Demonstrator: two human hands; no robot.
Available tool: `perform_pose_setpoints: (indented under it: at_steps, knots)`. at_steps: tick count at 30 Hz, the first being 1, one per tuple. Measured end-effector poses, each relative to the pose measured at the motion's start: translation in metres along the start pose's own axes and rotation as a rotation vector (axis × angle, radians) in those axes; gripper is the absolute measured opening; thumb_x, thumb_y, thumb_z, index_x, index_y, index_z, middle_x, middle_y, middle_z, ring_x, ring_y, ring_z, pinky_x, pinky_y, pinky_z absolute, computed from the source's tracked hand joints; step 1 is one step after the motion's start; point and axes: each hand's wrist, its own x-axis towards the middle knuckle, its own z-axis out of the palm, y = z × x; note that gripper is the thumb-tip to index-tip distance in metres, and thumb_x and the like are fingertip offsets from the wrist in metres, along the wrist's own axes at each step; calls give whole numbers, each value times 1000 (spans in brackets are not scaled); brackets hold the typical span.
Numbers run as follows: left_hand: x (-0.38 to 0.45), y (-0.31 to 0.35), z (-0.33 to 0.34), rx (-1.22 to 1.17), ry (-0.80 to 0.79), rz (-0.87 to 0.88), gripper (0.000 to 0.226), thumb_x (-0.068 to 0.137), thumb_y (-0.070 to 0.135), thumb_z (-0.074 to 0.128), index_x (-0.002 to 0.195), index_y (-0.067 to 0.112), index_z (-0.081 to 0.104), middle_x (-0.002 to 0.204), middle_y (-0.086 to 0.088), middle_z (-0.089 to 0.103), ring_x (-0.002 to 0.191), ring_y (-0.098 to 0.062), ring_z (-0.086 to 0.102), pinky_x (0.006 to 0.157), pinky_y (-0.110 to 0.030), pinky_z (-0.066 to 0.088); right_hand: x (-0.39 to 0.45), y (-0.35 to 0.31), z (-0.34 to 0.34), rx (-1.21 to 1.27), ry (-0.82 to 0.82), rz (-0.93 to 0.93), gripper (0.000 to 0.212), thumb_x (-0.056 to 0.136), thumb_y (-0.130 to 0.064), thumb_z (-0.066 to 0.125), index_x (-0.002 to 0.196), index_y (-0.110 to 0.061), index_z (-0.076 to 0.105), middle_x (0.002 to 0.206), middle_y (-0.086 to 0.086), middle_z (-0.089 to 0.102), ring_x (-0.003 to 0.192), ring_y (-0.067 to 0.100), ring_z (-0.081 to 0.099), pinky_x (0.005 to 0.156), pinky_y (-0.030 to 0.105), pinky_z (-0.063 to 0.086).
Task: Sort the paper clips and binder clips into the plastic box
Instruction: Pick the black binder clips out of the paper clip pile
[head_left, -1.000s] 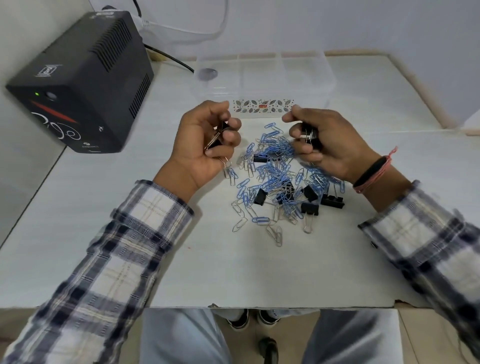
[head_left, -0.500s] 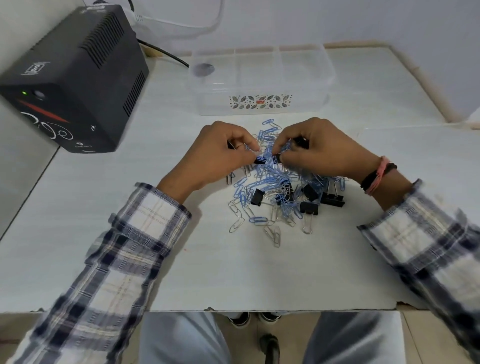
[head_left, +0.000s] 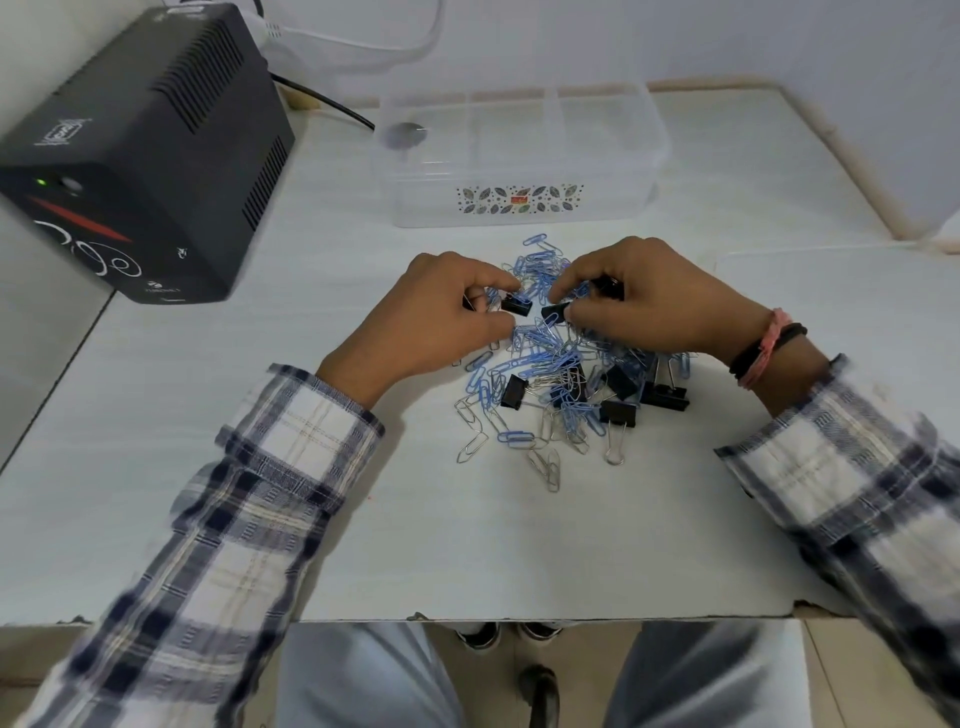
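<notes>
White tabletop (head_left: 311, 519) is filling the head view, with a pale wall running along its far edge. At 12 o'clock a clear plastic box (head_left: 519, 156) with divided compartments is standing on the table; a leaf-pattern label (head_left: 519, 199) is showing on its near wall, and a small round grey item (head_left: 402, 132) is lying in its left compartment. At 10 o'clock a black power unit (head_left: 145, 156) is sitting with a green light glowing on its front, and a black cable (head_left: 332, 106) is running from behind it toward the box.

A mixed pile of blue and silver paper clips (head_left: 545, 358) is lying at the centre of the table, just nearer than the box and apart from it. Black binder clips (head_left: 618, 413) are resting among them, mostly at the 4 o'clock side of the pile.

The left hand (head_left: 436, 322) is pinching a black binder clip (head_left: 516, 305) between thumb and forefinger over the far part of the pile. The right hand (head_left: 644, 301) is pinching a second black binder clip (head_left: 553, 313) at its fingertips, and further dark clips appear to be tucked under its curled fingers. The two gripped clips are sitting just beside each other. Plaid sleeves (head_left: 296, 441) are covering both forearms, and cord bracelets (head_left: 763, 348) are circling the right wrist.
</notes>
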Motion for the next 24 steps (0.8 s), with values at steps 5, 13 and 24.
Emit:
perform_pose_setpoints:
  at_steps: [5,13,24]
  knots:
    - [-1,1,3,12,38,26,25,87,26,78,112,22,78,63,2,67,47,1,53,60,-22,44,0,0,0,51,-9,-3,11,90,-17,69,93,-23,77,53,-6,53,45,5,45,49,11,35]
    - [-1,3,9,108,123,-34,39,75,55,81,86,19,69,70,2,68,65,-13,63,61,-31,52,0,2,-2,49,41,24,12,87,-30,75,85,-19,74,48,-6,50,44,6,41,52,25,37]
    - [-4,16,16,130,165,-89,28,68,44,75,86,23,70,67,6,67,67,-16,65,68,-41,58,1,4,1,65,-35,5,16,88,-31,76,85,-16,74,52,-7,52,47,7,42,53,26,37]
